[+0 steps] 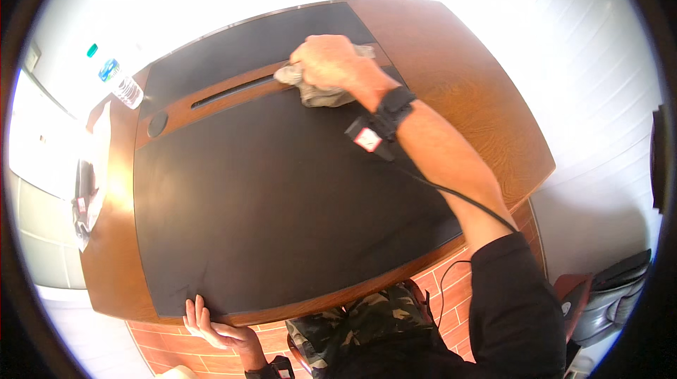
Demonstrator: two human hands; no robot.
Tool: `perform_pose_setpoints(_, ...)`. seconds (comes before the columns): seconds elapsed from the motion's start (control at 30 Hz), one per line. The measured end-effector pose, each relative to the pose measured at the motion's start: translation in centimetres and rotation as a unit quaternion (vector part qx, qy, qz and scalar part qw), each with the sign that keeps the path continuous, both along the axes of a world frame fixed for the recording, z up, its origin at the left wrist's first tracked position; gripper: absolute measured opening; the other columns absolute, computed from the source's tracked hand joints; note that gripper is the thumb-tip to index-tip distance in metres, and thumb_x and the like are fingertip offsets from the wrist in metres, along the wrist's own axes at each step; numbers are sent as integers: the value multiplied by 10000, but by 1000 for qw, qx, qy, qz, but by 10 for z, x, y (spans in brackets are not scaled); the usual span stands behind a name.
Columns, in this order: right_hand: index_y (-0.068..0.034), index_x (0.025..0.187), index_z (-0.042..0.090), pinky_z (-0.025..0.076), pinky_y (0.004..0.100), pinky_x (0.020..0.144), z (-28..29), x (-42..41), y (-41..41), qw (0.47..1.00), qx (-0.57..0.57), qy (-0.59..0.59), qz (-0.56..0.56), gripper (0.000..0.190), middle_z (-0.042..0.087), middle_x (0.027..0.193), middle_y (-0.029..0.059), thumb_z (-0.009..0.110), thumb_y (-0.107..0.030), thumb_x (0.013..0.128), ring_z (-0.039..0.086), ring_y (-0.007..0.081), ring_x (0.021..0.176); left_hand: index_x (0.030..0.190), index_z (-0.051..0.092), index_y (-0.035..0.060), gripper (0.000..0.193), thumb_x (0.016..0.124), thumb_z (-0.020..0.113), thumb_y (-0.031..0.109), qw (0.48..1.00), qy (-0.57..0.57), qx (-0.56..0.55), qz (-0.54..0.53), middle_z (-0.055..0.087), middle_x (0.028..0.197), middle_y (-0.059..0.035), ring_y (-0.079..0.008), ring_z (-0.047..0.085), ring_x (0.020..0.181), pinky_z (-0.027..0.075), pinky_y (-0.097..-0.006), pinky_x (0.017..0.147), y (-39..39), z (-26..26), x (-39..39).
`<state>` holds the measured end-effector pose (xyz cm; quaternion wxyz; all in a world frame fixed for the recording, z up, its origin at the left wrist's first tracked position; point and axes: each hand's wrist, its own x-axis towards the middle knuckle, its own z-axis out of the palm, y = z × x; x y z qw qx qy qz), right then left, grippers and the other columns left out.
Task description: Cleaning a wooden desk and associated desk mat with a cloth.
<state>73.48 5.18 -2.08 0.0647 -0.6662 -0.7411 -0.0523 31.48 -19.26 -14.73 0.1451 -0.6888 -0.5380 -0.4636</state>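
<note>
My right hand (325, 61) is closed on a crumpled greyish-beige cloth (325, 94), pressed on the wooden strip between the two black panels of a desk (470, 93). A strapped device with a cable sits on that wrist. The cloth covers the right end of a long dark slot (232, 92) in the strip. My left hand (219, 326) rests at the near left edge of the desk, fingers apart on the border of the large black panel (285, 194), holding nothing.
A plastic water bottle (121, 83) with a green cap stands at the desk's far left corner. A clear plastic bag (90, 194) with dark items lies on the left edge. A round cable-hole cover (157, 124) sits near the slot. A black leather chair (608, 299) is at lower right.
</note>
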Motion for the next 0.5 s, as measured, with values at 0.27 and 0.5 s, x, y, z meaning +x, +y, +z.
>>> perform_pose_setpoints(0.27, -131, 917, 738, 570, 443, 720, -11, 9, -17, 995, 57, 66, 57, 163, 703, 869, 150, 611, -161, 820, 700, 341, 835, 1127, 552, -6, 351, 1035, 294, 214, 1000, 3, -5, -8, 653, 1193, -188, -388, 537, 1196, 333, -555, 1070, -1, 2, -2)
perform_pose_setpoints(0.5, -156, 971, 684, 541, 494, 715, -12, 71, -52, 994, 46, 94, 14, 181, 620, 890, 164, 606, -170, 808, 644, 383, 880, 1183, 547, 25, 349, 1059, 352, 286, 997, -55, -41, -40, 554, 1310, -243, -391, 536, 1221, 430, -504, 1041, 1, -7, -20)
